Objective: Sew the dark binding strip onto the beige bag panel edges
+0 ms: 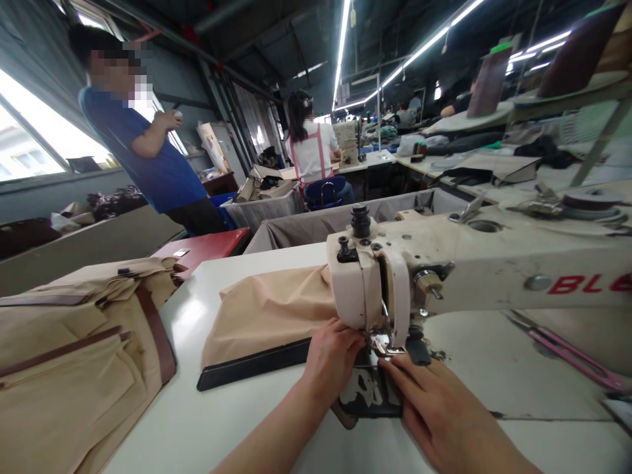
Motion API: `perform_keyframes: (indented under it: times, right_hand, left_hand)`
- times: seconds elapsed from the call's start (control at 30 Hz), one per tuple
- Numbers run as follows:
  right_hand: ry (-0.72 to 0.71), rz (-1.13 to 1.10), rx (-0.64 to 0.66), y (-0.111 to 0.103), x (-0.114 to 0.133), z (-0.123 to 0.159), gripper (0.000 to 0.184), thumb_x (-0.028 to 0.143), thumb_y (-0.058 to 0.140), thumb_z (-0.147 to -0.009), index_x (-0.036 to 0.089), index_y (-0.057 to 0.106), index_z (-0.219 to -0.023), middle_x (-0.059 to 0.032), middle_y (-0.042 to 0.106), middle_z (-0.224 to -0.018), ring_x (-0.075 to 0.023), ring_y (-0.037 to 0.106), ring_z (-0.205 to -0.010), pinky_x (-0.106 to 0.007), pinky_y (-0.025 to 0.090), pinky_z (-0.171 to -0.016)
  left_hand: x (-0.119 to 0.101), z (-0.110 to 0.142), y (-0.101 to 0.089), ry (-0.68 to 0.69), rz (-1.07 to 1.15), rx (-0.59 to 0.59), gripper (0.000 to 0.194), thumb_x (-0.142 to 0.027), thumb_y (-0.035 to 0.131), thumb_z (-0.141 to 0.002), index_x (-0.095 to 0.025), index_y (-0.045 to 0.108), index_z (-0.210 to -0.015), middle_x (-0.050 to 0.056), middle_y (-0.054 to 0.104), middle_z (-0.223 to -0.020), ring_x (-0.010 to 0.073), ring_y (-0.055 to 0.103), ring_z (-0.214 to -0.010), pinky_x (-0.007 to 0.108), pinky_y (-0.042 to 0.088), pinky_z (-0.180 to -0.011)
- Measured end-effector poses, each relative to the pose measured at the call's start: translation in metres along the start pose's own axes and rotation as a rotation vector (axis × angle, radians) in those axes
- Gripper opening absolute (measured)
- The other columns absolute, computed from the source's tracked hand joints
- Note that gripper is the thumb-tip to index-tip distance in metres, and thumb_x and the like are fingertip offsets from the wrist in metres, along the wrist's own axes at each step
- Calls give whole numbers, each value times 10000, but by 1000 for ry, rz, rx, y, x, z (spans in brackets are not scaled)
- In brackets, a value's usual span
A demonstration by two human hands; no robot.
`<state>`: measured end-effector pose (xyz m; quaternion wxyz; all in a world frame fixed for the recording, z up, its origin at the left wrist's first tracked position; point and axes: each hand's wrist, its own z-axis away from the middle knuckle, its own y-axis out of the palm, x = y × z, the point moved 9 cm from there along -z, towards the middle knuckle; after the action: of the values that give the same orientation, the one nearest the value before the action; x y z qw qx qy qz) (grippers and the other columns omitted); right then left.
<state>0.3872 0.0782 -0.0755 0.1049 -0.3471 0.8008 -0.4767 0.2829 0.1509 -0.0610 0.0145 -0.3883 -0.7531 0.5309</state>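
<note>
A tan fabric piece (266,306) with a black trim strip (257,364) along its near edge lies on the white table, reaching under the head of a sewing machine (360,283). My left hand (330,355) is closed on the fabric's right end, fingers bent, just left of the presser foot (390,347). What its fingertips pinch is partly hidden. Flat beside the presser foot on the right lies my right hand (434,401), fingers stretched forward, fingertips close to the foot. Below the needle area is a worn metal plate (368,388).
Tan fabric pieces with brown trim (64,368) are stacked at left. Pink-handled scissors (567,352) rest on the machine bed at right. Behind the table are a grey cloth-lined bin (296,230), a standing person in blue (143,145) and a seated person (313,151).
</note>
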Motion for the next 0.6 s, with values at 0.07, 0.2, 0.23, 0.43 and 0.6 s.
perform_keyframes:
  times: [0.07, 0.2, 0.23, 0.43, 0.6]
  right_hand:
    - [5, -14, 21, 2, -1, 0, 424, 77, 441, -776, 84, 579, -1176, -152, 605, -1123, -297, 559, -1012, -481, 522, -862]
    - [10, -43, 33, 3, -2, -1, 418, 75, 446, -775, 95, 586, -1168, -139, 605, -1124, -290, 550, -1040, -469, 502, -906]
    - [10, -44, 22, 2, -2, -1, 417, 74, 447, -771, 96, 589, -1163, -138, 608, -1122, -289, 550, -1041, -461, 503, -907]
    - [1, -11, -23, 0, 3, -2, 389, 88, 441, -777, 80, 625, -1120, -154, 621, -1104, -303, 554, -1038, -450, 505, -901]
    - [30, 38, -54, 2, 3, 0, 415, 64, 431, -765, 68, 635, -1126, -153, 636, -1075, -300, 570, -1011, -452, 512, -889]
  left_hand:
    - [1, 0, 0, -14, 2, 0, 164, -102, 581, -808, -174, 675, -694, 26, 678, -748, 176, 606, -744, 255, 446, -672]
    - [2, -1, -1, -40, 10, -1, 167, -99, 581, -798, -166, 674, -677, 29, 668, -718, 178, 612, -739, 252, 453, -661]
    - [2, -1, -2, -45, 15, 3, 166, -96, 584, -794, -165, 674, -673, 28, 668, -717, 176, 615, -741, 250, 455, -663]
    - [5, -2, -2, -65, 52, 52, 145, -88, 604, -784, -172, 694, -708, 22, 682, -745, 174, 627, -759, 248, 462, -687]
    - [9, 0, 0, -45, 83, 99, 86, -111, 653, -768, -184, 695, -751, 11, 684, -816, 155, 622, -768, 236, 475, -704]
